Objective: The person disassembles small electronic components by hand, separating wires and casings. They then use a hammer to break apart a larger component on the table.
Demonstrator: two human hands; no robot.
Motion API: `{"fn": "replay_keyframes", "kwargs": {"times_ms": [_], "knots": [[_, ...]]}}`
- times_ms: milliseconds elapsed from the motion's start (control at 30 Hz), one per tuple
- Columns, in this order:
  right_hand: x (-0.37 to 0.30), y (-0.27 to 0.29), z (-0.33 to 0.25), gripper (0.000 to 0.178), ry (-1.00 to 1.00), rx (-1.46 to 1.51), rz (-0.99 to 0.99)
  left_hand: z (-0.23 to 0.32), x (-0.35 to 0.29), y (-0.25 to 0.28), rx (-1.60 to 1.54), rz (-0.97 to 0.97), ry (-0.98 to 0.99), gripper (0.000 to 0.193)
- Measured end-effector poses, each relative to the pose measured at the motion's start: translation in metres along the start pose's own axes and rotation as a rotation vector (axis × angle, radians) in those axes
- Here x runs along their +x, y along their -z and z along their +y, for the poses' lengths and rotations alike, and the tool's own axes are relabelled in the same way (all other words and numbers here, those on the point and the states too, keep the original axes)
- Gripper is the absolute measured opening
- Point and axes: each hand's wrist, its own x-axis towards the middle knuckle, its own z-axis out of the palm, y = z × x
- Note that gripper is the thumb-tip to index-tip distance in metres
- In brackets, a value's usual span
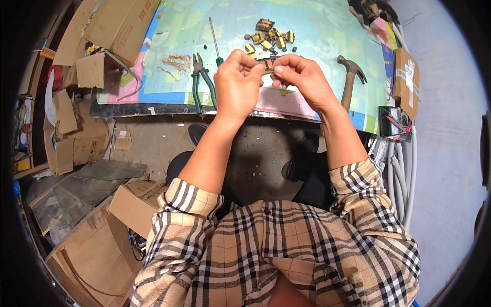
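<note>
Over the near part of the table, my left hand (239, 82) and my right hand (303, 78) meet fingertip to fingertip. Both are closed in a pinch on a small black and orange part (268, 64); fingers cover much of it, so its exact kind cannot be told. Just beyond lies a loose pile of small yellow and black electronic components (267, 38). To the left of my left hand rest green-handled pliers (202, 82) and a screwdriver (214, 38), its handle partly hidden by the hand. A claw hammer (350, 77) lies to the right of my right hand.
A tangle of thin copper wire (176, 63) sits left of the pliers. Cardboard boxes (120, 25) crowd the table's left side. At the right edge are another carton (406, 82), a black case with red leads (395, 122) and grey pipes (399, 174).
</note>
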Motion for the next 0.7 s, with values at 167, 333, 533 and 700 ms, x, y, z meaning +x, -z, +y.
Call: {"fn": "replay_keyframes", "kwargs": {"times_ms": [167,333,533,700], "knots": [[-0.0013,0.004,0.0008,0.021,0.053,0.277,-0.066,0.0006,0.0038,0.0053,-0.165,0.044,0.058,0.01],[-0.0011,0.003,-0.0052,0.021,-0.086,0.292,-0.046,0.0053,0.0009,0.0041,-0.08,0.019,-0.013,0.01],[0.0015,-0.0001,0.0,0.021,-0.072,-0.07,0.056,0.005,-0.0044,-0.0023,0.054,0.02,-0.045,0.011],[-0.0002,0.0008,-0.0034,0.017,-0.033,0.151,0.043,0.0024,-0.001,0.0013,-0.067,0.082,-0.033,0.011]]}}
